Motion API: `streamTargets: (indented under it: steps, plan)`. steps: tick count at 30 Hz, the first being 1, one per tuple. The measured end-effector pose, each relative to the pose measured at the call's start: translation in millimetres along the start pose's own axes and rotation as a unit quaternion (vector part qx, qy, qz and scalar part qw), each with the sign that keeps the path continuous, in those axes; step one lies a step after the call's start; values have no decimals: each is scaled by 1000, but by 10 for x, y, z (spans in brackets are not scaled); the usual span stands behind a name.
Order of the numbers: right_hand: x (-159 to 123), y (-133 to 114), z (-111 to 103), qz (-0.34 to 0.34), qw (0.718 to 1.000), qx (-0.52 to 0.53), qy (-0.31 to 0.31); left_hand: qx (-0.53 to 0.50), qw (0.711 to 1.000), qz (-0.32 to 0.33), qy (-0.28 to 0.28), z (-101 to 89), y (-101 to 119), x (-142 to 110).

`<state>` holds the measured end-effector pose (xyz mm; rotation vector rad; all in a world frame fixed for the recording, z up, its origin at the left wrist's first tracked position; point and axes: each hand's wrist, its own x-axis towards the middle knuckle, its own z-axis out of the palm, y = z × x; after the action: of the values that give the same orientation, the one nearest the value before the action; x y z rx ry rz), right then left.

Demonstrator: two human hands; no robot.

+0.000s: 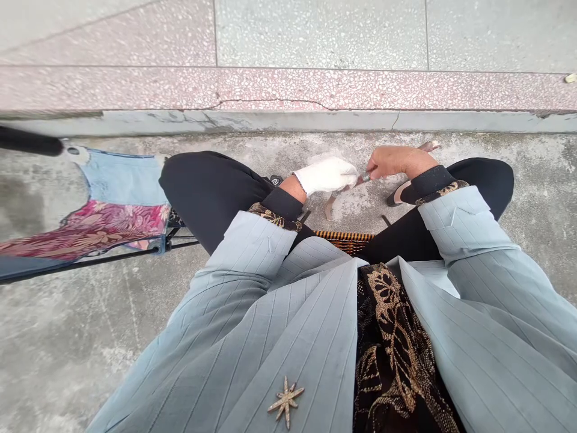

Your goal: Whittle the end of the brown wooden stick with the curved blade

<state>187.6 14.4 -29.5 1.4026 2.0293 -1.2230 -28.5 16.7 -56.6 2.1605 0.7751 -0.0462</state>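
A long, reddish-brown stick-like tool [359, 180] lies slantwise between my knees, held in both hands. Its pale, curved end [329, 208] hangs below my left hand, and the other end [430, 145] shows beyond my right wrist. My left hand [328, 174], in a white knitted glove, is closed around it near the curved end. Bare and pinched, my right hand [391, 162] is on the shaft beside a greyish band of winding [365, 177]. Whether its fingers hold the winding or the shaft itself is too small to tell.
On the left stands a folding chair [121, 177] with blue and pink floral fabric and a dark frame. A woven wicker edge [345, 236] shows between my thighs. Ahead, a low concrete step [270, 121] borders pink and grey terrazzo paving [315, 36].
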Motion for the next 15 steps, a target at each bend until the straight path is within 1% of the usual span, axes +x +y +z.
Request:
streamTargets:
  steps: [1, 2, 3, 4, 5, 6, 8, 10, 12, 13, 15]
  plan:
    - [-32, 8, -9, -24, 997, 11, -70, -17, 1000, 4, -10, -19, -21, -7]
    - [-70, 24, -23, -47, 991, 32, -119, -40, 999, 6, -13, -36, -48, -11]
    - [-112, 47, -42, -69, 986, 66, -138, -69, 998, 9, -9, -48, -80, -11]
    - [-156, 73, -66, -94, 981, 111, -129, -108, 994, 17, 4, -52, -114, -7]
    - [-202, 98, -91, -124, 974, 162, -102, -158, 987, 28, 24, -48, -147, 2]
    - [-249, 116, -116, -157, 962, 216, -61, -208, 976, 42, 44, -35, -174, 14]
    - [-342, 114, -152, -210, 926, 310, 45, -306, 946, 56, 88, 4, -194, 41]
    - [-416, 62, -160, -232, 889, 369, 139, -331, 937, 39, 105, 42, -159, 54]
    - [-437, -8, -141, -230, 860, 403, 212, -319, 944, 17, 85, 61, -83, 45]
    - [-418, -35, -126, -222, 852, 410, 238, -312, 948, 11, 68, 62, -39, 34]
    - [-316, -54, -99, -202, 855, 408, 250, -304, 952, 11, 37, 54, 37, 6]
